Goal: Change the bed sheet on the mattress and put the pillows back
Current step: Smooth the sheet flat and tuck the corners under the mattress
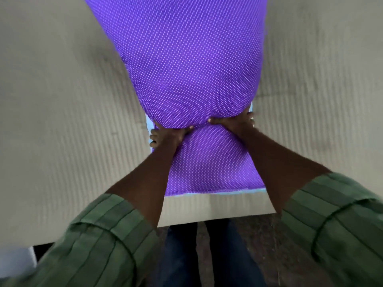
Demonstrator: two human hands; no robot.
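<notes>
The mattress (62,100) lies bare; left hand (165,135) and right hand (234,121), fingers curled, grip the purple dotted sheet (186,59), seemingly folded; spreading and pillows remain.

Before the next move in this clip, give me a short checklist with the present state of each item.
1. Left hand grips the folded purple dotted sheet: ok, fingers curl round the lifted fold's edge.
2. Right hand grips the same fold: ok.
3. Both hands hold at a matching height: ok, roughly level across the fold.
4. Bare mattress ready for the sheet: ok, no old sheet shows on the visible part.
5. Sheet centred on the mattress: cannot tell, the mattress sides are out of view.
6. Pillows out of the way: cannot tell, none in view.
</notes>
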